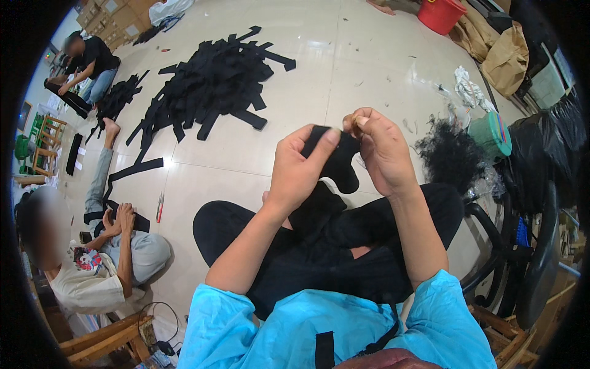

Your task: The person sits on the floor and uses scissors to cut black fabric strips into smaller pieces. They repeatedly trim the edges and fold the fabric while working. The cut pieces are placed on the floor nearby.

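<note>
I sit cross-legged with a black cloth piece (340,167) raised above my lap. My left hand (296,165) is closed on it, the thumb pressed flat over its upper part. At the upper right edge of the cloth, my right hand (386,150) has its thumb and fingers pinched together. Something small and brownish shows at those fingertips, too small to name. From the grip, the lower end of the cloth hangs in a curved flap. A large heap of black fabric strips (212,83) lies on the floor ahead.
Left of me a seated person (92,270) handles a black strip; another (92,64) works farther back. Red-handled snips (160,208) lie on the tiles. At right are tangled black threads (447,154), a green container (487,136), black plastic bags (538,147) and a red bucket (440,16).
</note>
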{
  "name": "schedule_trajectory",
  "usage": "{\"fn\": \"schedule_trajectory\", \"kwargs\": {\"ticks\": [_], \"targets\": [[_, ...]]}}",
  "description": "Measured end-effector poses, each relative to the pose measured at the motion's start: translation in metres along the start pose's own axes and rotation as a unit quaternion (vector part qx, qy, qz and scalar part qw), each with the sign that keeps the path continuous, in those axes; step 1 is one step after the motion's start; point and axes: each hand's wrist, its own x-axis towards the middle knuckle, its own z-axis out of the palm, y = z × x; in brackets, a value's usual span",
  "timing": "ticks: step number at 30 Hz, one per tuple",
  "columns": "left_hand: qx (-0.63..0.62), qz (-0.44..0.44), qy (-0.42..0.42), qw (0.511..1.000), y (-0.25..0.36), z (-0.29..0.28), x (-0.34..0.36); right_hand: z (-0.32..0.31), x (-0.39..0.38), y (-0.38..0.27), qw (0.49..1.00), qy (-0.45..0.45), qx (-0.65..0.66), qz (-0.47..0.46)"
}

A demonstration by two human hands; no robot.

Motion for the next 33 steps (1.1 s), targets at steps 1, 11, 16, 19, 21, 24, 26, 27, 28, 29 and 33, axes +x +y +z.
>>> {"fn": "schedule_trajectory", "kwargs": {"ticks": [1,11,16,19,21,24,26,27,28,29,33], "targets": [[0.039,-0.008,-0.001,0.999,0.003,0.0,-0.002,0.001,0.0,0.0,1.0,-0.013,0.004,0.004],[0.122,-0.015,-0.088,0.988,0.007,-0.001,0.005,-0.029,0.01,-0.022,0.996,-0.028,-0.086,0.004],[0.156,-0.005,-0.109,0.982,0.01,-0.001,0.002,-0.061,0.011,-0.05,0.998,0.016,-0.035,-0.054],[0.192,-0.008,-0.112,0.975,0.016,0.002,-0.003,-0.053,0.009,-0.051,0.997,0.027,-0.026,-0.069],[0.188,0.002,-0.11,0.976,0.017,0.005,-0.003,-0.037,0.005,-0.05,0.997,0.012,0.003,-0.072],[0.194,-0.007,-0.118,0.974,0.022,0.002,-0.007,-0.035,0.0,-0.057,0.995,-0.039,0.083,-0.035],[0.193,-0.009,-0.131,0.972,0.022,0.002,-0.007,-0.044,-0.001,-0.06,0.995,-0.038,0.081,-0.034],[0.191,-0.006,-0.138,0.972,0.02,0.001,-0.006,-0.048,-0.003,-0.061,0.997,-0.024,0.058,-0.044],[0.191,-0.002,-0.14,0.971,0.02,-0.003,-0.006,-0.05,-0.002,-0.063,0.998,-0.015,0.037,-0.052],[0.192,-0.004,-0.146,0.971,0.019,-0.004,-0.005,-0.055,-0.003,-0.069,0.997,0.013,0.003,-0.082],[0.189,-0.007,-0.16,0.969,0.017,-0.007,-0.005,-0.082,-0.016,-0.1,0.98,0.058,-0.107,-0.156]]}}
